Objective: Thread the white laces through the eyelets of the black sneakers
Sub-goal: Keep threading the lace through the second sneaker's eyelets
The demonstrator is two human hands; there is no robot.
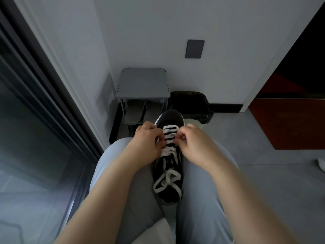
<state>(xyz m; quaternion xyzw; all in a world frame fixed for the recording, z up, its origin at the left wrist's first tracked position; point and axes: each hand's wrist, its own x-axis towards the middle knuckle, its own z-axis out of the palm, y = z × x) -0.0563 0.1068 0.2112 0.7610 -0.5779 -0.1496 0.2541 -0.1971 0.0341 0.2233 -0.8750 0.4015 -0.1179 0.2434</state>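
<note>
A dark glass door [35,129] fills the left side of the frame, a white wall [149,23] the upper middle, and a grey floor [263,138] the right. A red-brown panel [290,124] stands at the right edge.

Two legs in pale trousers [112,164] run up from the bottom centre.

At the centre, against the wall, stands one grey shoe rack [142,83]. Its shelf under the top holds two grey slippers [134,111], side by side with toes towards the viewer. Just right of the rack sits one bin [190,103] lined with a black bag; what is in it cannot be seen.

One black sneaker [169,118] lies between the thighs at the centre of the frame, toe pointing away, with a white edge round the sole. Its toe reaches up to the foot of the rack and bin.

The left hand [149,138] and the right hand [195,138] meet over the shoe's upper half. Each has its fingers curled, pinching the white lace [169,128] at its own side of the lacing.

The lace crosses the tongue in several flat white bars. Nearer the viewer its loose ends lie in loops over the shoe's opening.

One dark wall plate [194,48] sits above the rack, upper centre.
</note>
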